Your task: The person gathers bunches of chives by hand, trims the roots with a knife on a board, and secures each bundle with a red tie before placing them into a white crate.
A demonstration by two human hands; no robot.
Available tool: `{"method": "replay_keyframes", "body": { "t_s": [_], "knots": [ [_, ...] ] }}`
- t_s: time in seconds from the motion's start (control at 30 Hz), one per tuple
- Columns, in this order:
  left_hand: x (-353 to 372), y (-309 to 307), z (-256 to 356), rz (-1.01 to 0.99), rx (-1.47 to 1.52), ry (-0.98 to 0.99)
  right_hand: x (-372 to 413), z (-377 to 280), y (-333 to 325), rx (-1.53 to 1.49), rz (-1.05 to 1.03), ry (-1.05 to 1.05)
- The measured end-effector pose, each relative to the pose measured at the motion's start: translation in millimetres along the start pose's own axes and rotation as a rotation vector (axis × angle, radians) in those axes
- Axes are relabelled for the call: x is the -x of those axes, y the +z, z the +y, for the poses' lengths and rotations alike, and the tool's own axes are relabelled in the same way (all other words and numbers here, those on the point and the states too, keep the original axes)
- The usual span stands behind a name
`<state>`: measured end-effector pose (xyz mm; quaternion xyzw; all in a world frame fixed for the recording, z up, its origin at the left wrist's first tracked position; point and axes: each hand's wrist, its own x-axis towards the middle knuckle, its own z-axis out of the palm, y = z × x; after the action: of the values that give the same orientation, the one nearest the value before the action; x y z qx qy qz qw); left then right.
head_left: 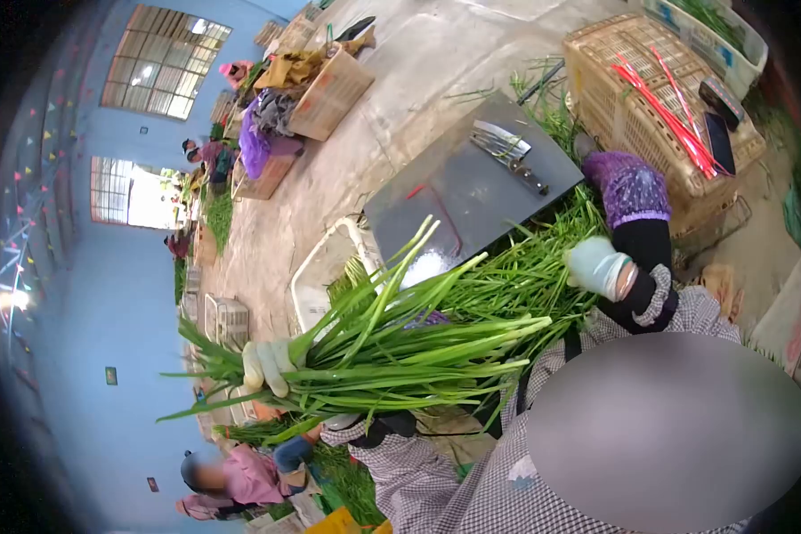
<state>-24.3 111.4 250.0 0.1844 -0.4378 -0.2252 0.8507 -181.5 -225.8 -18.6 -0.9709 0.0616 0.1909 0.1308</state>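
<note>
My left hand, in a pale glove, is closed around a large bunch of garlic chives. The long green leaves spread across the middle of the head view. Higher in the picture, my right hand, in a light blue glove, is curled closed beside a loose heap of greens. Whatever its fingers may hold is hidden. A dark grey board lies beyond the heap, with a cleaver and a dark-handled knife on it. A white basket containing greens stands partly behind the bunch.
The view is turned sideways. An upturned tan crate carries red ties and a phone. A white bin stands by it. Other people, including one in a pink top, sit among greens and crates.
</note>
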Motion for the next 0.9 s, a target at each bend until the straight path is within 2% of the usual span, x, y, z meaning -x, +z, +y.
{"method": "replay_keyframes", "body": {
  "t_s": [0.03,0.1,0.13,0.2,0.23,0.3,0.33,0.43,0.5,0.57,0.6,0.63,0.7,0.77,0.83,0.9],
  "knots": [
    [2.2,-21.5,18.7,-0.121,-0.042,-0.069,9.4,0.8,-25.7,-0.01,0.158,-0.025],
    [-4.9,-31.4,17.7,-0.279,-0.027,-0.11,17.1,-13.4,-99.6,-0.194,0.585,-0.075],
    [-1.2,-30.6,17.7,-0.203,-0.008,-0.113,19.9,-23.6,-133.5,-0.301,0.711,-0.099],
    [-1.9,-16.3,1.6,-0.061,0.014,-0.061,5.6,-51.3,-172.4,-0.582,1.004,-0.68],
    [-8.6,-18.0,-1.3,-0.091,0.0,-0.07,4.0,-60.1,-184.7,-0.553,0.831,-0.844],
    [-13.0,-38.4,-3.8,-0.185,0.078,-0.134,-22.8,-87.0,-166.4,-0.813,0.541,-1.066],
    [-15.9,-31.9,-11.0,-0.087,0.058,-0.103,-29.8,-95.1,-148.4,-0.806,0.522,-1.08],
    [-7.8,-43.7,-38.4,0.317,0.04,0.042,-37.1,-106.4,-77.2,-1.476,-0.28,-1.092],
    [-8.9,-52.2,-53.5,0.333,0.088,0.0,-32.8,-113.8,-50.8,-1.833,-0.883,-0.943],
    [5.0,-114.1,-62.4,0.435,0.211,-0.062,-20.2,-123.4,-44.7,-1.711,-0.651,-0.978],
    [8.9,-138.6,-69.3,0.354,0.116,-0.089,-21.9,-129.8,-31.3,-1.722,-0.566,-0.994],
    [7.6,-134.6,-81.9,0.387,0.221,-0.076,-0.3,-127.0,-42.7,-1.714,-0.553,-0.81],
    [11.1,-142.8,-103.1,0.447,0.295,-0.096,-6.0,-128.0,-20.7,-1.753,-0.546,-0.795],
    [14.0,-161.3,-121.0,0.422,0.347,-0.117,0.0,-131.6,-22.6,-1.814,-0.496,-0.72],
    [15.6,-173.4,-132.9,0.439,0.367,-0.144,4.2,-128.2,-26.6,-1.826,-0.575,-0.496],
    [18.0,-182.0,-138.2,0.436,0.336,-0.162,6.5,-127.6,-30.1,-1.873,-0.533,-0.413]
  ]
}}
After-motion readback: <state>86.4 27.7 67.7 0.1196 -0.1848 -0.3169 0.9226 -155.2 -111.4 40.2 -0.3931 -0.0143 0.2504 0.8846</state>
